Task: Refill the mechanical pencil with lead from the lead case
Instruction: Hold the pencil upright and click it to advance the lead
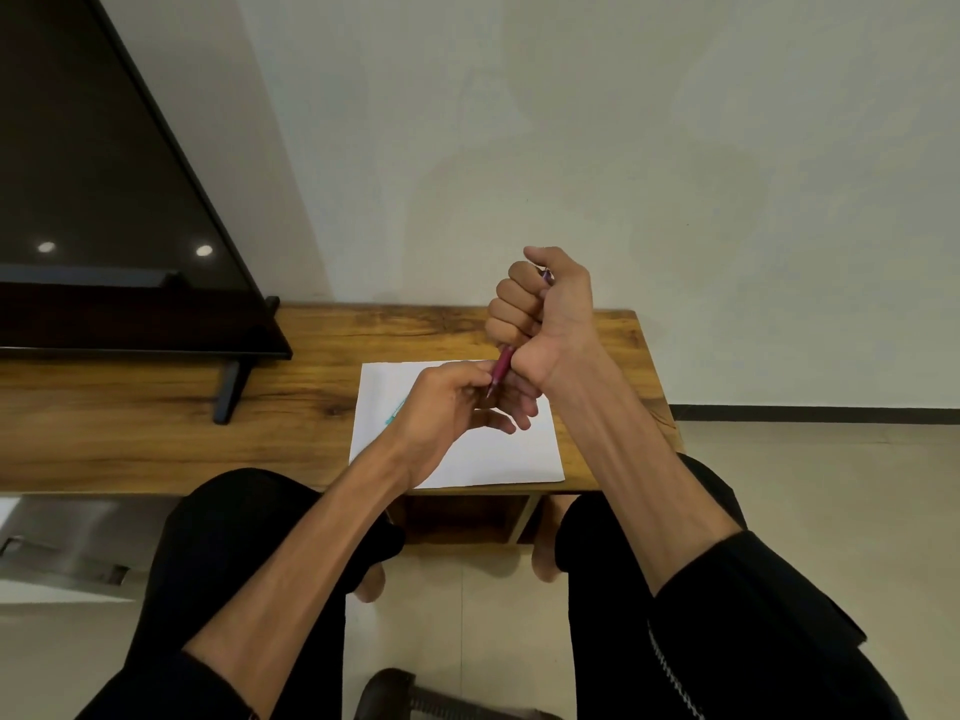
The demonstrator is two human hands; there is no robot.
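Observation:
My right hand (545, 314) is closed in a fist around a pink mechanical pencil (503, 367), thumb on top near its upper end, tip pointing down. Just below, my left hand (457, 402) pinches its thumb and forefinger at the pencil's tip; whatever is between them is too small to make out. Both hands hover above a white sheet of paper (498, 459) on the wooden table (208, 407). A teal object (395, 412), possibly the lead case, lies on the paper mostly hidden behind my left hand.
A large black TV (104, 200) stands on the table's left part, one foot (231, 392) reaching toward the front edge. A wall rises behind the table. My knees are against the table's front edge. A dark object (415, 698) lies on the floor.

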